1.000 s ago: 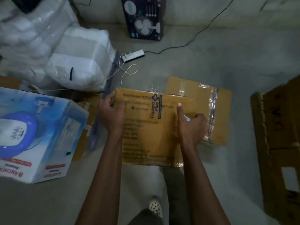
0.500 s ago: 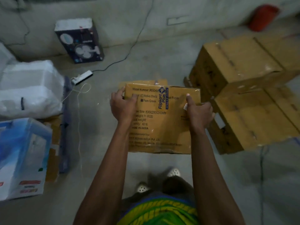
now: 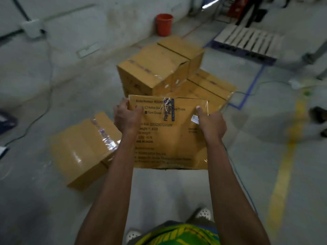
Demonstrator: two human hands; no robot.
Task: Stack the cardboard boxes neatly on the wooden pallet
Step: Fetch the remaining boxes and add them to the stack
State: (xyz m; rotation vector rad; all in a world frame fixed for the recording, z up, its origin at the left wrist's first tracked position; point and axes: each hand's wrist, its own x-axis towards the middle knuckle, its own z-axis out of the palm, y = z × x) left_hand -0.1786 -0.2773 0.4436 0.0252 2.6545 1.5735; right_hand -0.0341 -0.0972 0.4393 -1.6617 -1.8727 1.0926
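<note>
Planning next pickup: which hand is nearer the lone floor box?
Left. The left hand is just right of the lone box; the right hand is beyond the held box.

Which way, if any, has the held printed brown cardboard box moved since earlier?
Yes: the printed box went rightward toward the stacked plain cardboard boxes, now directly before them.

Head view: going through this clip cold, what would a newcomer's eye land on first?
The printed cardboard box at centre, held above the floor by the left hand and right hand at its side edges. Just beyond it sits a stack of brown boxes, with a lone taped box on the floor at lower left. A red bucket stands by the far wall, and a slatted pallet lies at upper right.
</note>
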